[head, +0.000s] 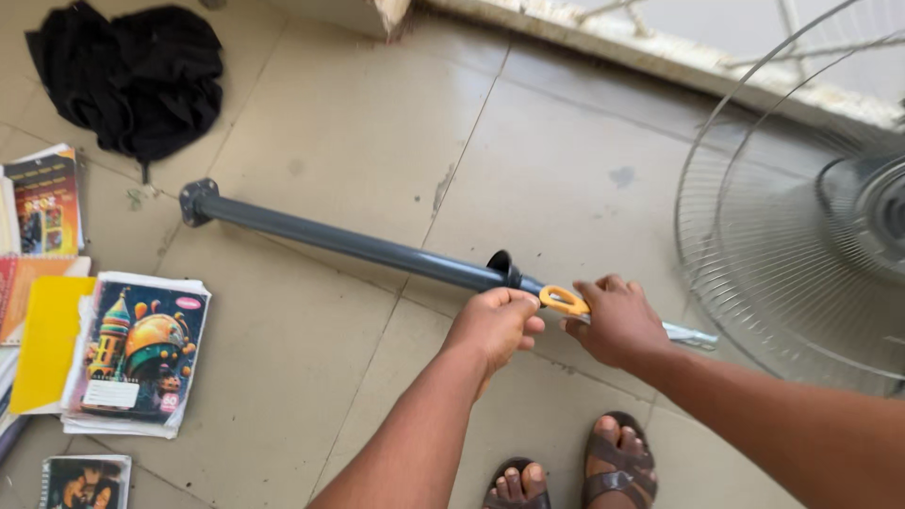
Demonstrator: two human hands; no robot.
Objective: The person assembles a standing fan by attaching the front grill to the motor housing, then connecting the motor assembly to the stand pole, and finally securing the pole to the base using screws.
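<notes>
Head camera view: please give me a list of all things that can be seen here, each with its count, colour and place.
Pole: one, dark grey, lying on the floor from upper left toward the hands, flange at its far end.
Tool with orange handle: one, at the near end of the pole, between the hands.
Fan guard: one, silver wire, right edge.
Cloth: one, black, crumpled, top left.
Books: several, colourful covers, stacked at the left edge.
Floor: beige tiles.
Sandals: two, brown, on the feet at bottom centre.
Left hand: grip around the pole's near end.
Right hand: closed on the tool.
</notes>
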